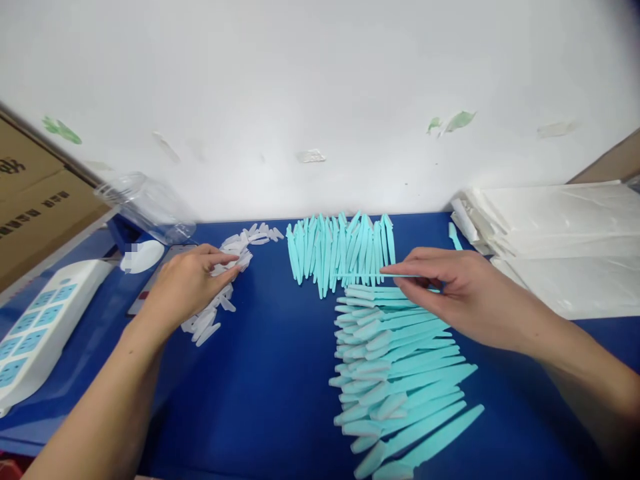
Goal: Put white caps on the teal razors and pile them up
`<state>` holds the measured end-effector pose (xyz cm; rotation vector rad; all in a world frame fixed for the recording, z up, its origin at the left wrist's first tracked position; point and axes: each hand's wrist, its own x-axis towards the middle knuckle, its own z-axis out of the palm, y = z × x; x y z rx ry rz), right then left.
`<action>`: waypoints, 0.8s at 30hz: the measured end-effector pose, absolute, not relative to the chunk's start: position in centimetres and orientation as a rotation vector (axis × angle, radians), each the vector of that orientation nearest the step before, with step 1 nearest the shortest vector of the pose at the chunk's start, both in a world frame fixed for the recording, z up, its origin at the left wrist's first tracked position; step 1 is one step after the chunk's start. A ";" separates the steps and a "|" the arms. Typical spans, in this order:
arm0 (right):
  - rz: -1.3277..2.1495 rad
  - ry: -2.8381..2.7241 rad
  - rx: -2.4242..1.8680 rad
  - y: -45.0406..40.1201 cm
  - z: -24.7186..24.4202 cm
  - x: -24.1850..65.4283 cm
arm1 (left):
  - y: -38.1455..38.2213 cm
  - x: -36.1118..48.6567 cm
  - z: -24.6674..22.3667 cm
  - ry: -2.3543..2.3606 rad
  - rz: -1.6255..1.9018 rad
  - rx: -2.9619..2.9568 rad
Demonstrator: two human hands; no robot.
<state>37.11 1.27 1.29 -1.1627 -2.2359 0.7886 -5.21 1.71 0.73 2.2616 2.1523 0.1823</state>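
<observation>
My right hand [460, 287] pinches a thin turquoise eyebrow razor [360, 275] between thumb and fingers, held level with its end pointing left. Under it lies a long stack of the same razors [400, 367], most with their wider heads to the left. Behind is a second row of turquoise razors [340, 250], lying roughly front to back. At the left, my left hand [193, 283] has its thumb and index finger closed around a small clear blade cover [244, 260]. More of these covers [204, 323] lie scattered below and beyond that hand.
A white power strip [55, 320], a white oval object [143, 257] and a clear jar [150, 207] on its side are at left, near a cardboard box [40, 193]. White plastic packs [565, 220] and one loose razor [454, 235] lie right. A white wall [320, 100] bounds the blue table [250, 400].
</observation>
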 end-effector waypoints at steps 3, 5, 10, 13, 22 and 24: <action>0.833 -2.275 -1.206 0.7 0.9 37.1 | 2.9 -5.1 -0.4 2.177 0.128 2.321; 0.846 -2.299 -1.195 0.5 0.8 37.1 | 3.3 -5.0 -0.8 2.175 0.123 2.335; 0.847 -2.334 -1.134 0.6 0.6 37.0 | 3.1 -4.6 -0.6 2.093 0.238 2.224; 0.856 -2.341 -1.158 0.6 0.5 36.9 | 2.4 -4.2 -0.5 2.036 0.264 2.219; 0.879 -2.342 -1.229 0.3 0.4 36.9 | 2.0 -4.0 -1.3 2.088 0.219 2.351; 0.884 -2.342 -1.229 0.4 0.3 37.0 | 2.0 -3.7 -1.6 2.072 0.200 2.403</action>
